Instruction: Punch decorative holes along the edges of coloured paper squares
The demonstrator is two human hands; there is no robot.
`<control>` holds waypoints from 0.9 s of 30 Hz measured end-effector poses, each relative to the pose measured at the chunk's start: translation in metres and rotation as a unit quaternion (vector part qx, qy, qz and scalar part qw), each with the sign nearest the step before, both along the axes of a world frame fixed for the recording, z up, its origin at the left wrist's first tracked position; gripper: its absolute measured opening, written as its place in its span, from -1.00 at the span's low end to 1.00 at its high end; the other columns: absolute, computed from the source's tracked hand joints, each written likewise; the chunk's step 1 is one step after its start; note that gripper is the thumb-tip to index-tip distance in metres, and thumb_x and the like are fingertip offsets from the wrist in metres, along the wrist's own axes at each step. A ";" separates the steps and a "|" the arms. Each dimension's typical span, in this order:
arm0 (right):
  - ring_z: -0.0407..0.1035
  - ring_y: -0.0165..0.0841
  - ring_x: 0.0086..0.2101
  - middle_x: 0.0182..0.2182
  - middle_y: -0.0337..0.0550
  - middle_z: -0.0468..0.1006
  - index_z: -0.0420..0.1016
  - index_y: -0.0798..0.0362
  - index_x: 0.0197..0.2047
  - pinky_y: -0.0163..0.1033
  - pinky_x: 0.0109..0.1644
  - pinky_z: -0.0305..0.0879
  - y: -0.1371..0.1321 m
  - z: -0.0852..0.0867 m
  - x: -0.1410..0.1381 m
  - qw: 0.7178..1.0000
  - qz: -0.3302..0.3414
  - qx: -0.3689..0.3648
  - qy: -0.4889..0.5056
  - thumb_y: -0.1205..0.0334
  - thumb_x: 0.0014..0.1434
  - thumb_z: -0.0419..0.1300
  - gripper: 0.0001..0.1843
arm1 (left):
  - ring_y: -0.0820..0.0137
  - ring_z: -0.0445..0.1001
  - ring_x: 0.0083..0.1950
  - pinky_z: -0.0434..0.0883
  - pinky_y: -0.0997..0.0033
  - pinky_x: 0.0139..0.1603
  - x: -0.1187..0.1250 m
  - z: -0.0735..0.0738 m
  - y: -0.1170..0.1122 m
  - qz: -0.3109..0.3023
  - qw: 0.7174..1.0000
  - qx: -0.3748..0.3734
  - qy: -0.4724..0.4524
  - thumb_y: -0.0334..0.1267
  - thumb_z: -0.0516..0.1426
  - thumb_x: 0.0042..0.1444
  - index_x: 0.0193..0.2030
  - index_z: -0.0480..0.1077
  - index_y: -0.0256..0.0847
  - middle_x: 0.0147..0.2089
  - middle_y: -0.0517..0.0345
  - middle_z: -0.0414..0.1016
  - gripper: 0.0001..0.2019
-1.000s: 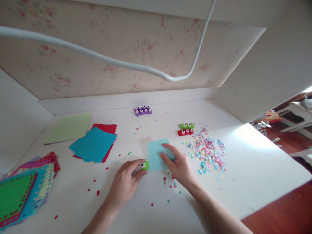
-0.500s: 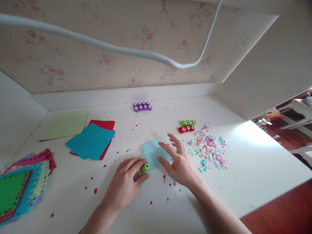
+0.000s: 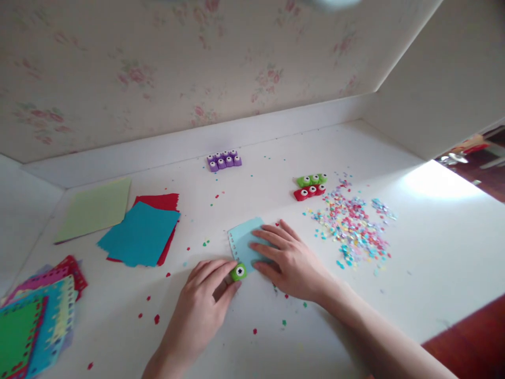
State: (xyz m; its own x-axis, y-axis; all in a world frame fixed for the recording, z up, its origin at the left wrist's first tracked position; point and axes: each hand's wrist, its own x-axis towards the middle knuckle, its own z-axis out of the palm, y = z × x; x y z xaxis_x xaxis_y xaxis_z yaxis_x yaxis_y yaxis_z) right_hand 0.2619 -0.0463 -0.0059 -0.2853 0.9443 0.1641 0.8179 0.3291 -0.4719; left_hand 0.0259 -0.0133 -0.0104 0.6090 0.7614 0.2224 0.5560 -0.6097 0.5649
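Observation:
A light blue sheet of paper (image 3: 243, 235) lies on the white table in front of me, with a row of small punched holes along its left edge. At its lower left corner sits a green craft punch (image 3: 239, 272) with a white button marked by a dark star. My left hand (image 3: 207, 292) grips this punch between thumb and fingers. Flat across the right part of the sheet rests my right hand (image 3: 290, 260), fingers spread and holding nothing; it covers that side of the paper.
Purple punches (image 3: 224, 161) stand near the wall; green punches (image 3: 311, 180) and red punches (image 3: 310, 192) stand right of them. Confetti (image 3: 355, 221) is heaped at the right. Leftward lie blue paper (image 3: 140, 234), pale green paper (image 3: 94, 210) and a stack of punched sheets (image 3: 23, 326).
My right hand has come down from above the sheet and now lies flat on it. My left hand still holds the green punch at the corner. The view has tilted.

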 end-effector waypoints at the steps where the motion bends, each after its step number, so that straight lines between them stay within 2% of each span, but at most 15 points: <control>1: 0.20 -0.14 0.23 0.21 -0.12 0.41 0.46 -0.08 0.12 0.21 0.38 -0.11 0.000 0.000 0.001 1.000 0.000 0.000 0.003 0.06 0.33 0.11 -0.66 | 0.25 0.50 0.00 0.51 0.23 0.02 0.000 -0.001 0.000 0.001 1.000 0.003 0.003 -0.28 0.18 0.22 0.06 0.43 -0.11 -0.04 0.05 0.54 -0.73; 15: 0.23 -0.15 0.19 0.15 -0.08 0.47 0.51 -0.04 0.06 0.16 0.38 -0.14 -0.001 -0.003 0.005 0.999 -0.017 0.013 0.036 0.09 0.31 0.14 -0.70 | 0.26 0.50 0.00 0.48 0.27 0.02 -0.007 -0.003 0.005 -0.005 0.999 0.025 0.041 -0.21 0.19 0.23 0.07 0.43 -0.05 -0.01 0.09 0.52 -0.73; 27: 0.26 -0.15 0.16 0.14 -0.08 0.47 0.52 -0.01 0.02 0.17 0.39 -0.23 -0.003 -0.005 0.005 0.999 -0.014 0.018 0.042 0.11 0.30 0.14 -0.71 | 0.27 0.52 -0.02 0.48 0.30 0.01 -0.005 -0.003 0.007 -0.018 0.997 0.045 0.059 -0.19 0.19 0.21 0.03 0.46 -0.10 -0.03 0.07 0.53 -0.75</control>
State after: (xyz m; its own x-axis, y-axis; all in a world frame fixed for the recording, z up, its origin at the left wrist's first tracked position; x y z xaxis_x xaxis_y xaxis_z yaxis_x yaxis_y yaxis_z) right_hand 0.2673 -0.0497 -0.0109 -0.2425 0.9450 0.2194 0.7856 0.3240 -0.5271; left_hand 0.0204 -0.0068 -0.0136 0.6618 0.7185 0.2139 0.5914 -0.6757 0.4402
